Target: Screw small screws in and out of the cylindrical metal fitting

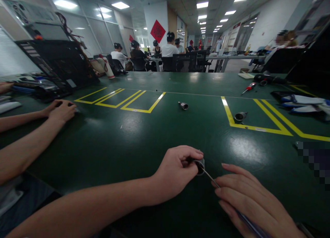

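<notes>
My left hand (177, 174) is closed around a small hollow metal part (200, 166), its open end turned toward my right hand. My right hand (247, 196) grips a thin screwdriver (210, 177), with the bluish handle running down under the palm. The shaft's tip goes into the mouth of the metal part and is hidden there. Farther off, a similar cup-shaped metal part (184, 105) lies on its side on the green table (123, 155). Another such part (240, 116) rests inside a yellow taped outline at the right.
A co-worker's hands (60, 111) work at the left edge. At the far right lie a red screwdriver (249, 88), a black tool (268, 79) and white-and-blue gloves (305, 103). A black equipment case (64, 64) stands back left. Several people sit at tables beyond.
</notes>
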A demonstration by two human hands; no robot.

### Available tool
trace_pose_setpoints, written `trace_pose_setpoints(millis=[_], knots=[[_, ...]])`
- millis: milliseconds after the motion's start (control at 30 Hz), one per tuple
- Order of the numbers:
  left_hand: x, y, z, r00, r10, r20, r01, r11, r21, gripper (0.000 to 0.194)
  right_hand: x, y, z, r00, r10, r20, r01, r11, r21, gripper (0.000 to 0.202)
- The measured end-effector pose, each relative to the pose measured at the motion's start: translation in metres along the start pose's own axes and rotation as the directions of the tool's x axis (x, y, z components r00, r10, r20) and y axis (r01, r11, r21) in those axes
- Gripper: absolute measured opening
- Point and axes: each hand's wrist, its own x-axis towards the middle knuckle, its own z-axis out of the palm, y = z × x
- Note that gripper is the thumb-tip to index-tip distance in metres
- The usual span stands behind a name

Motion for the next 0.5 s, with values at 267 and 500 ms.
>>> trace_pose_setpoints(millis=[267,500], knots=[[0.000,-0.001,-0.002,0.999,0.042,0.013,-0.043,0.998,0.042,0.018,-0.002,0.003,0.001,0.996,-0.070,-0.062,0.068,0.997,-0.047,0.017],[0.020,-0.009,-0.022,0.983,0.178,-0.053,-0.157,0.949,0.272,0.023,-0.006,0.006,0.003,0.991,-0.123,-0.055,0.120,0.992,-0.048,0.016]])
